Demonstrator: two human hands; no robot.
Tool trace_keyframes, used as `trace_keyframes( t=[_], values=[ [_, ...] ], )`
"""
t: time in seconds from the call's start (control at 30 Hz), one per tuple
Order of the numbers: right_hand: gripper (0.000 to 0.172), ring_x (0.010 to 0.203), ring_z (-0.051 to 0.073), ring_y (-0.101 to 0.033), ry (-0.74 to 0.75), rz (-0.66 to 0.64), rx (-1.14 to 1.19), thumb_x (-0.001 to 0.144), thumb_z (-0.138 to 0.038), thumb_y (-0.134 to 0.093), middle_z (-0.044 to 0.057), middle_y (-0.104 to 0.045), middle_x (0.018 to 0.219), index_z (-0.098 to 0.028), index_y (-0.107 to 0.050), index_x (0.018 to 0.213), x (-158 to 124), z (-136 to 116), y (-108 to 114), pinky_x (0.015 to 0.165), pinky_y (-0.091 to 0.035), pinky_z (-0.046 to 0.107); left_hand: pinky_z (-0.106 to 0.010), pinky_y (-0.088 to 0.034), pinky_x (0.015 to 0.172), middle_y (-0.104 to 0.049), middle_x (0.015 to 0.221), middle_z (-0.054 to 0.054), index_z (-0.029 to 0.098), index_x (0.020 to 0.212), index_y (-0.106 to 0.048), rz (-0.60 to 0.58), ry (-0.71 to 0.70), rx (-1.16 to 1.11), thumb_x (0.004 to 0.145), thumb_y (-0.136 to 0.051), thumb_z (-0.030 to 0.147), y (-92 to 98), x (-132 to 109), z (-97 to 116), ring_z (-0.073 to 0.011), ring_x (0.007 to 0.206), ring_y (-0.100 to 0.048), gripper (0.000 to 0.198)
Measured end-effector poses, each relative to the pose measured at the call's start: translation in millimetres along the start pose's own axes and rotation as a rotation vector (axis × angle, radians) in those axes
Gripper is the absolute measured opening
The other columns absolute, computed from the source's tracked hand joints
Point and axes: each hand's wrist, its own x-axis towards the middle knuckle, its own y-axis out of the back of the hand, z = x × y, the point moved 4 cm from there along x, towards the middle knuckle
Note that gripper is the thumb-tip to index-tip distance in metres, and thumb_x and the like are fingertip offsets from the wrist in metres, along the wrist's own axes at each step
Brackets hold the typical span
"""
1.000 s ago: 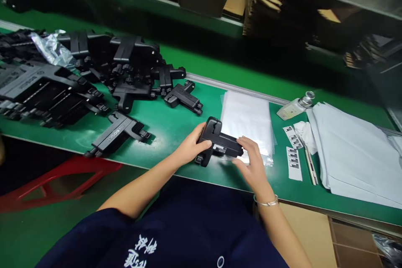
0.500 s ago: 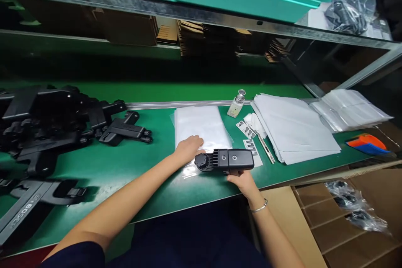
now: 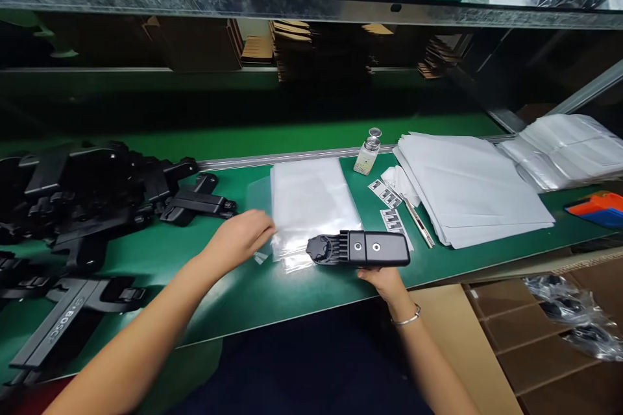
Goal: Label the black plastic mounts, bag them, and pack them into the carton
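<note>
My right hand grips a black plastic part from below and holds it level just above the near edge of the green table. My left hand pinches the left edge of a clear plastic bag and drags it sideways off the stack of clear bags lying in front of me. The bag it pulls is half off the stack, to the left.
A heap of black plastic parts covers the table's left side. A small bottle, label strips, white sheets and more bags lie to the right. An open carton holding bagged parts stands low right. Shelves hold cardboard behind.
My left hand let go of the black part, went to the bag stack and has drawn one bag leftwards. My right hand turned the part level and holds it alone.
</note>
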Motion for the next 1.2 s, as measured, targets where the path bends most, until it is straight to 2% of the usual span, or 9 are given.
trace_keyframes(
  t=[0.1,0.2,0.27,0.37,0.5,0.63,0.8,0.97,1.2],
  values=[
    [0.064,0.098,0.030,-0.069,0.011,-0.001,0.017,0.048,-0.043,-0.092,0.008,-0.074,0.104,-0.023,-0.068,0.103,2,3,3,0.088,-0.057,0.045,-0.034,-0.051,0.082,-0.070,0.108,-0.011,0.018,0.092,-0.071,-0.025,-0.159,0.080,0.098,-0.033,0.035,-22.1,-54,3,-0.0241,0.097,-0.065,0.042],
    [0.063,0.093,0.028,-0.069,0.024,-0.007,0.014,0.047,-0.050,-0.091,0.008,-0.074,0.097,-0.023,-0.066,0.099,2,4,3,0.085,-0.057,0.044,-0.039,-0.038,0.108,-0.052,0.145,-0.008,0.024,0.138,-0.052,-0.040,-0.314,0.079,0.096,-0.041,0.046,-65.9,-91,12,-0.0264,0.130,-0.050,0.048],
    [0.061,0.091,0.027,-0.068,0.016,-0.034,-0.011,0.049,-0.052,-0.089,0.008,-0.073,0.094,-0.023,-0.065,0.097,1,3,1,0.083,-0.056,0.043,-0.042,-0.030,0.114,-0.044,0.152,-0.007,0.026,0.150,-0.034,-0.068,-0.341,0.081,0.095,-0.043,0.053,-91.9,-97,16,-0.0267,0.137,-0.044,0.063],
    [0.066,0.094,0.027,-0.067,0.004,-0.075,-0.021,0.051,-0.053,-0.089,0.008,-0.071,0.099,-0.023,-0.063,0.104,-1,-4,-8,0.085,-0.054,0.041,-0.049,-0.027,0.115,-0.038,0.155,-0.010,0.024,0.153,-0.026,-0.092,-0.243,0.077,0.097,-0.038,0.054,-107.3,-82,9,-0.0289,0.141,-0.038,0.065],
    [0.072,0.103,0.028,-0.063,0.018,-0.120,0.059,0.052,-0.056,-0.088,0.008,-0.069,0.109,-0.024,-0.061,0.111,-7,-22,-31,0.088,-0.051,0.039,-0.049,-0.039,0.109,-0.044,0.152,-0.011,0.023,0.143,-0.043,-0.020,-0.120,-0.011,0.100,-0.034,0.047,-96.9,-57,-7,-0.0280,0.136,-0.046,0.051],
    [0.055,0.076,0.020,-0.063,-0.107,-0.143,0.250,0.060,-0.058,-0.084,0.006,-0.069,0.086,-0.020,-0.066,0.096,-15,-32,-55,0.065,-0.052,0.032,-0.034,-0.055,0.084,-0.065,0.125,-0.012,0.018,0.108,-0.063,0.078,-0.040,-0.082,0.102,-0.025,0.032,-90.1,-58,-13,-0.0216,0.102,-0.067,0.042],
    [0.050,0.070,0.016,-0.060,-0.334,-0.142,0.496,0.067,-0.058,-0.080,0.007,-0.070,0.084,-0.018,-0.068,0.094,-18,-28,-71,0.048,-0.045,0.023,-0.036,-0.055,0.086,-0.064,0.120,-0.014,0.018,0.110,-0.061,0.119,-0.148,-0.107,0.099,-0.040,0.040,-91.1,-74,-9,-0.0252,0.107,-0.064,0.033],
    [0.058,0.069,0.014,-0.055,-0.452,-0.267,0.629,0.065,-0.059,-0.081,0.007,-0.068,0.083,-0.015,-0.068,0.101,-21,-30,-83,0.045,-0.041,0.020,-0.031,-0.054,0.080,-0.067,0.106,-0.010,0.018,0.100,-0.063,0.135,-0.154,-0.126,0.099,-0.034,0.021,-87.5,-77,-18,-0.0207,0.098,-0.065,0.030],
    [0.056,0.067,0.012,-0.053,-0.408,-0.299,0.578,0.066,-0.060,-0.079,0.006,-0.066,0.083,-0.017,-0.068,0.101,-26,-34,-87,0.043,-0.039,0.017,-0.030,-0.049,0.072,-0.068,0.089,-0.006,0.020,0.092,-0.064,0.183,0.053,-0.130,0.099,-0.037,0.030,-61.3,-69,-25,-0.0210,0.086,-0.063,0.030]
  ],
)
